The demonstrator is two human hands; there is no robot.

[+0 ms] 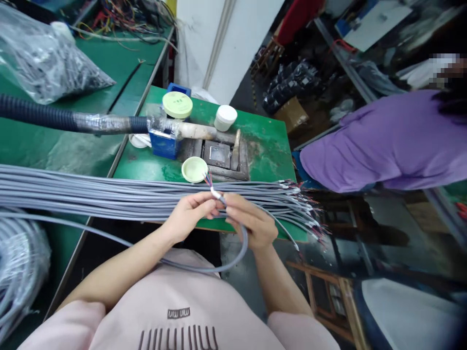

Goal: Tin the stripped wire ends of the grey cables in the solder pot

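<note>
My left hand (189, 214) and my right hand (250, 223) meet over the front edge of the green table (270, 141), both pinched on the end of one grey cable (239, 255). The cable loops down below my right hand and runs off left. Its stripped end (209, 182) points up, with thin coloured wires fanning out just above my fingertips. Right behind my hands lies a thick bundle of grey cables (109, 192), stretched across the table, their stripped ends (306, 206) hanging past the right edge.
A metal block fixture (221, 155) sits behind the bundle, with a pale green lid (194, 169), a blue box (164, 142), two jars (225, 117) and a corrugated hose (73, 121). A plastic bag (40, 58) lies far left. A person in purple (386, 141) bends at right.
</note>
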